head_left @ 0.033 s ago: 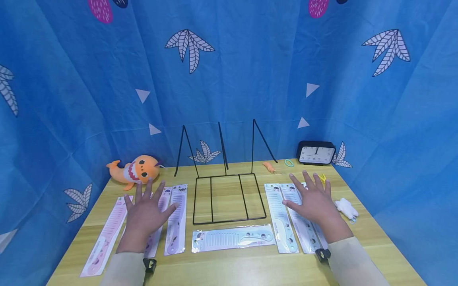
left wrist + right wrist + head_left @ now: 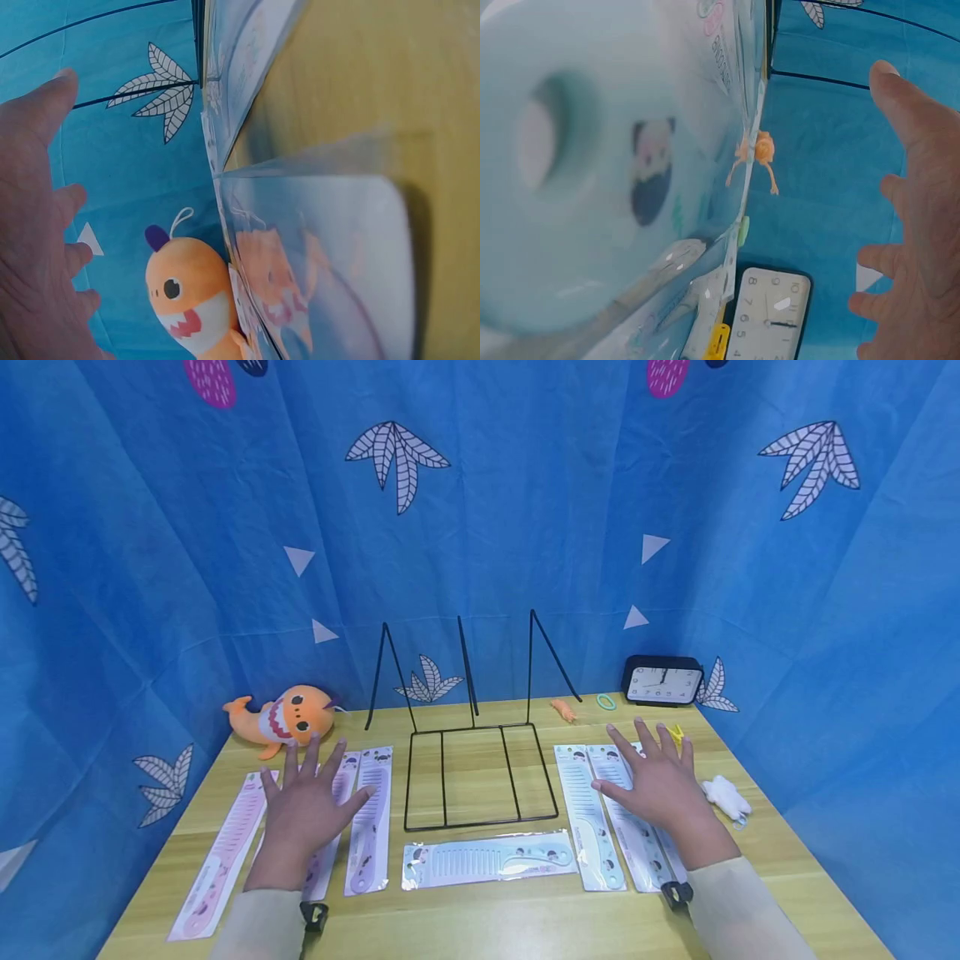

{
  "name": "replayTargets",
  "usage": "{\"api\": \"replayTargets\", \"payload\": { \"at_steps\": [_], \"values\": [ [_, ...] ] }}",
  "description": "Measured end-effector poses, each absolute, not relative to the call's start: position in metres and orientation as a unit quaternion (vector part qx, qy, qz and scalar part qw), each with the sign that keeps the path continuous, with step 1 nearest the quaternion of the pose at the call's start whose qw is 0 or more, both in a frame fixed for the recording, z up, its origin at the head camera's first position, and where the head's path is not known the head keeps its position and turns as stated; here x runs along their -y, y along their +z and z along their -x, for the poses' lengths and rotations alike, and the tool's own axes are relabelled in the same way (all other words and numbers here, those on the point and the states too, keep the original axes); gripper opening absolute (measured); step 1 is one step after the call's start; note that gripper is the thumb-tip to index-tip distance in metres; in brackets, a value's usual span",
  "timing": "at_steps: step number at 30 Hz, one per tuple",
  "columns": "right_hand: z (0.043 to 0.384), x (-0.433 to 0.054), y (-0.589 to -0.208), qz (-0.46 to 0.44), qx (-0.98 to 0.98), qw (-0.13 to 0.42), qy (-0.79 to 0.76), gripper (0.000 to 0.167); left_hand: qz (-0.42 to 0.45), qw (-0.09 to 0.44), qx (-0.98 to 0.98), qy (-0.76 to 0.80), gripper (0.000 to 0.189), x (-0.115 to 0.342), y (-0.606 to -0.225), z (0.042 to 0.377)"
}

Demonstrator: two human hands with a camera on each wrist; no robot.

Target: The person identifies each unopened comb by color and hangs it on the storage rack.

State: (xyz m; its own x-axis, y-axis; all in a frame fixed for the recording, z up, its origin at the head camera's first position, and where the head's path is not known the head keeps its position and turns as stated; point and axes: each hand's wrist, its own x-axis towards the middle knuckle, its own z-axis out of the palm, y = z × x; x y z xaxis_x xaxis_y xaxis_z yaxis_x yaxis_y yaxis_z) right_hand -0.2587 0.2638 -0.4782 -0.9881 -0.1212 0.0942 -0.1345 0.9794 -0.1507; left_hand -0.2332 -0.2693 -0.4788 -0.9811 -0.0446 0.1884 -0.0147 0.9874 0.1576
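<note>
My left hand [image 2: 303,806] is spread with straight fingers above packaged combs on the left. A pink comb [image 2: 225,860] lies to its left, a lilac comb [image 2: 322,860] partly beneath it and a purple comb [image 2: 370,827] to its right. Likewise spread, my right hand [image 2: 660,785] hovers over packaged combs on the right, covering parts of them. Near its thumb lies a light blue comb [image 2: 588,818], with another bluish comb [image 2: 633,835] alongside. One more blue comb [image 2: 487,860] lies crosswise between the hands. Behind it stands a black wire rack [image 2: 482,822]. Neither hand holds anything.
An orange plush shark [image 2: 292,714] sits at the back left. Toward the back right are a black clock [image 2: 662,681], a small orange figure [image 2: 563,711], a green ring [image 2: 606,702], a yellow item [image 2: 677,734] and a white plush [image 2: 726,797]. A blue curtain [image 2: 525,527] hangs behind the table.
</note>
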Motion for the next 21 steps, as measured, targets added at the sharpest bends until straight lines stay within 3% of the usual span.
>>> {"api": "replayTargets", "payload": {
  "at_steps": [21],
  "values": [
    [0.26,-0.255,-0.482,-0.092,0.988,0.054,0.114,0.099,-0.024,0.083,0.991,-0.101,0.103,0.283,-0.474,0.229]
  ]
}}
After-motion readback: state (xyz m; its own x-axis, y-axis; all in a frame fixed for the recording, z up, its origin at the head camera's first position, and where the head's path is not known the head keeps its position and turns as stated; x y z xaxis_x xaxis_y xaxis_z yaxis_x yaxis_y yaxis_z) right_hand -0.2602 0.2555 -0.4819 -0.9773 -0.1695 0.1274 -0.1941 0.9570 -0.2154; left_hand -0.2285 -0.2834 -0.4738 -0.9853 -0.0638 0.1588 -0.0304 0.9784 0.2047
